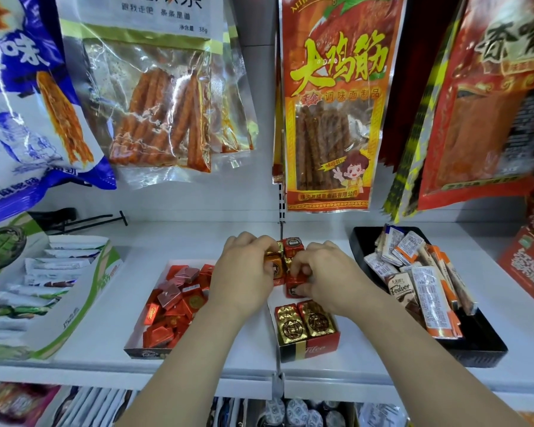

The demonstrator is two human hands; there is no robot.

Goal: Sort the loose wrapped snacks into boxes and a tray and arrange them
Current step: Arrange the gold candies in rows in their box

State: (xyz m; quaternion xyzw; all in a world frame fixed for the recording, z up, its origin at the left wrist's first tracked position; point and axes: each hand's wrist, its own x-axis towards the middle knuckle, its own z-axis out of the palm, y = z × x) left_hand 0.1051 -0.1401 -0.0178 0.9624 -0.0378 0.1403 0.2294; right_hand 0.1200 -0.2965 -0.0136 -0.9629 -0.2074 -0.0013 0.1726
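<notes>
Both my hands work over a narrow red and black box point(309, 349) in the middle of a white shelf. My left hand point(244, 272) grips gold and orange wrapped cubes point(273, 260) at the box's far end. My right hand point(324, 278) pinches a red wrapped cube point(295, 288) beside them. Two gold wrapped cubes point(302, 323) sit side by side at the box's near end. Left of it, an open white box point(136, 346) holds several flat red wrapped squares point(176, 306). A black tray point(481, 343) on the right carries several long wrapped bars point(429, 291).
A green and white carton point(74, 303) of white sachets stands at the left. A red carton point(524, 266) sits at the far right. Large snack bags point(330, 103) hang on pegs above the shelf. A metal divider point(280, 229) rises behind the middle box.
</notes>
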